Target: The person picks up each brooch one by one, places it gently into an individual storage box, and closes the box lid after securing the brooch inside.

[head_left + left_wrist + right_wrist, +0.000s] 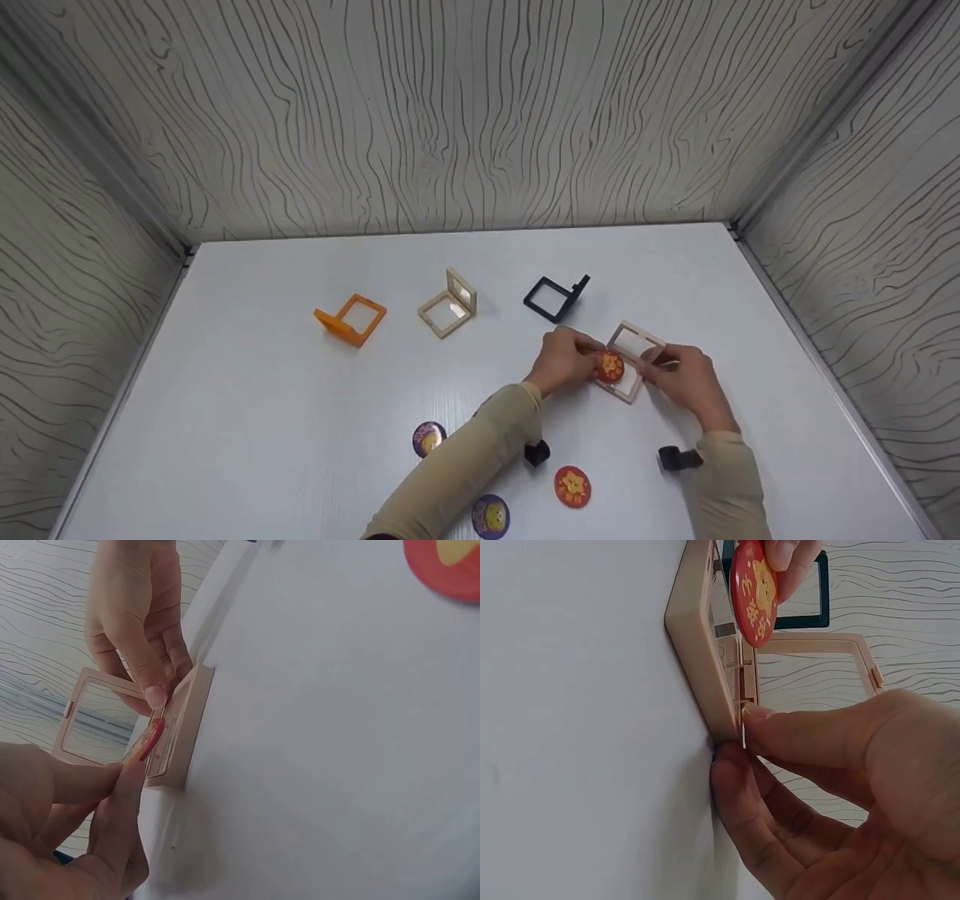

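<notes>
Between the thumb and fingers of my left hand [562, 361] is a round red badge [611, 367] with a yellow star. It is tilted over the lower half of a pale pink hinged display case [643, 332], whose halves are spread apart. Clear film fills the windows of the case. My right hand [686, 376] grips the case near its hinge, thumb on the inner side and fingers outside, as the right wrist view shows. In the left wrist view the badge [147, 741] appears edge-on, its far edge right at the film.
Farther back on the white table stand an orange case [341, 328], a cream case [425, 318] and a black case [574, 300], all opened. Nearer lie another red badge [573, 487] and two purple badges [427, 438], one partly behind my left sleeve. Wood-patterned walls [450, 112] enclose the table.
</notes>
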A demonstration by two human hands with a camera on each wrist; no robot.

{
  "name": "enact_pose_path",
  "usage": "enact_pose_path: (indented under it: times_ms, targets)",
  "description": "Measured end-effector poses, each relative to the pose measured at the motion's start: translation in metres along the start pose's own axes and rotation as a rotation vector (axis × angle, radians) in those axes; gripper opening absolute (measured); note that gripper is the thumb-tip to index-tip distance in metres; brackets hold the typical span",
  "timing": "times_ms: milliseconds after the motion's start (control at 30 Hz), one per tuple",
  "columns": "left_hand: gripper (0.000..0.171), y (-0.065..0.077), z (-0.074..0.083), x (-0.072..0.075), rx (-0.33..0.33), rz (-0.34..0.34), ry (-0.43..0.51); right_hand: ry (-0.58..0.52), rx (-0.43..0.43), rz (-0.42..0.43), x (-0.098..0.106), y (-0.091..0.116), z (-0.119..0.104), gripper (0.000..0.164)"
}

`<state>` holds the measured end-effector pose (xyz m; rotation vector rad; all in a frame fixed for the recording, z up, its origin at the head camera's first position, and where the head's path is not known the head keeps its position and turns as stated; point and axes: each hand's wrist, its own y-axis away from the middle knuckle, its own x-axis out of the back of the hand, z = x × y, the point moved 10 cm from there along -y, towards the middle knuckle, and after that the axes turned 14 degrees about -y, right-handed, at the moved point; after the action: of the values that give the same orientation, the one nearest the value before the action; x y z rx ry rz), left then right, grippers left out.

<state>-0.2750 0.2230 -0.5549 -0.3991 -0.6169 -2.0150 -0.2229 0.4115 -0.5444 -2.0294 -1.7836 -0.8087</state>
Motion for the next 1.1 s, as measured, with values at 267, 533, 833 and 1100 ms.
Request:
enact_pose_path:
  times_ms: [267, 533, 833, 1100]
  targets:
    - [0.013, -0.002, -0.007, -0.001, 0.035, 0.018, 0.019, -0.072, -0.047, -0.016, -0.002, 0.002, -0.004, 0.062]
    - [0.012, -0.006, -0.003, -0.008, 0.015, -0.002, 0.041, -0.268, -0.044, 0.002, 0.007, 0.006, -0.009, 0.082]
    - [0.01, -0.01, -0.002, -0.008, 0.018, 0.038, -0.023, -0.264, -0.081, 0.019, 0.007, 0.004, -0.005, 0.074]
    - [0.008, -0.012, 0.003, -0.007, -0.001, 0.051, -0.09, -0.275, -0.092, 0.021, 0.009, 0.004, -0.004, 0.078]
